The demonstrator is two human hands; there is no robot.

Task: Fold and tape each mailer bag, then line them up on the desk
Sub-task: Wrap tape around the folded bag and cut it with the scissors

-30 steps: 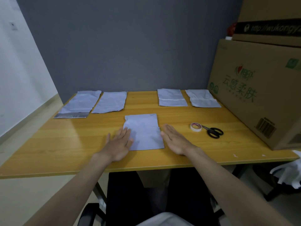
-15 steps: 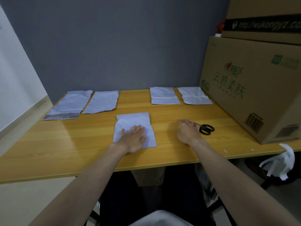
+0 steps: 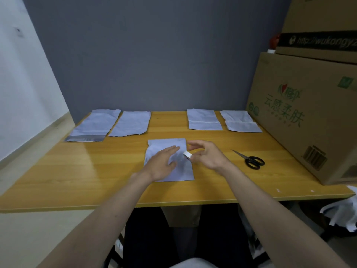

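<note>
A white wall (image 3: 23, 78) stands at the left, a grey wall (image 3: 154, 55) behind. On the wooden table (image 3: 77, 171) 2 flat mailer bags (image 3: 96, 124) lie at the far left. In the middle the left hand (image 3: 162, 165) rests flat, fingers straight, on the folded mailer bag (image 3: 180, 171). The right hand (image 3: 208, 157) pinches a tape roll (image 3: 187, 155) above it. 2 folded bags (image 3: 203, 119) lie far right, then scissors (image 3: 251, 160). The lower carton (image 3: 301, 120) carries green Chinese writing; the upper carton (image 3: 318, 22) reads "http://wukongy".
</note>
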